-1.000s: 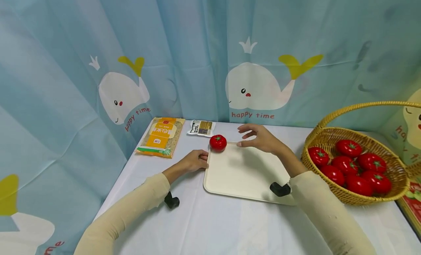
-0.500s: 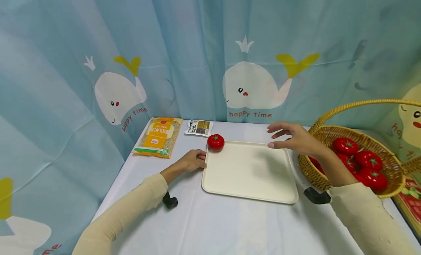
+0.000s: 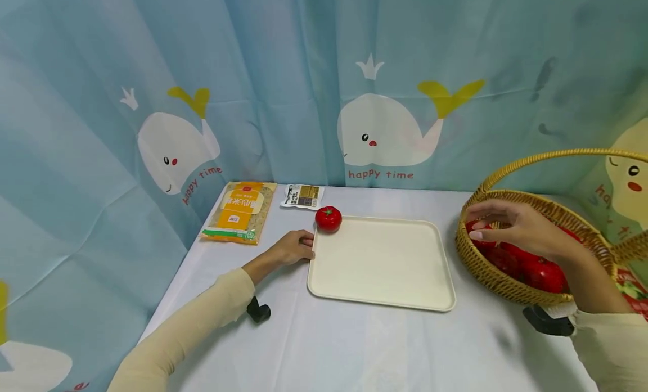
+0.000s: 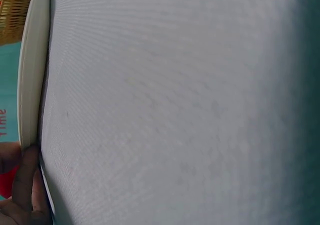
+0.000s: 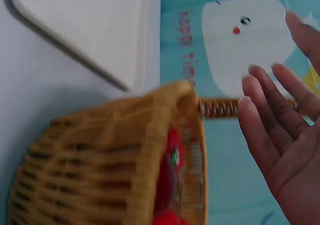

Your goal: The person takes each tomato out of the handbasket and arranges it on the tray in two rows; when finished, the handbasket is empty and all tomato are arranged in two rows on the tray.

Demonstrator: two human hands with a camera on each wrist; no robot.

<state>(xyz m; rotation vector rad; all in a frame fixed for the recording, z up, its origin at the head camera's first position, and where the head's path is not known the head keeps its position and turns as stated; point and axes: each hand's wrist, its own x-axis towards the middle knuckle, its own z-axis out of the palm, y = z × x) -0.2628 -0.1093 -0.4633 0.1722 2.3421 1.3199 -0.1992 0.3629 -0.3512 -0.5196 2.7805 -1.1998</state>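
Observation:
My left hand [image 3: 292, 247] is at the left edge of a cream rectangular tray [image 3: 379, 262]. In the left wrist view, its thumb and fingers [image 4: 24, 180] pinch the tray's rim. One red tomato [image 3: 328, 219] sits in the tray's far left corner. On the right, my right hand [image 3: 526, 229] hovers over a wicker basket [image 3: 498, 280] that holds several red tomatoes [image 3: 543, 275], partly hidden by the hand. From the right wrist view, its fingers [image 5: 260, 130] are extended and spread, with nothing between them.
A yellow bag of grain [image 3: 240, 212] lies at the back left, beside a small white packet [image 3: 302, 196]. The basket's tall handle [image 3: 557, 152] arches over its opening. Behind the table hangs a blue whale-print curtain [image 3: 283, 88].
My right hand has travelled right, from over the tray to above the basket. The left hand stays at the tray's edge, and the head view has shifted slightly.

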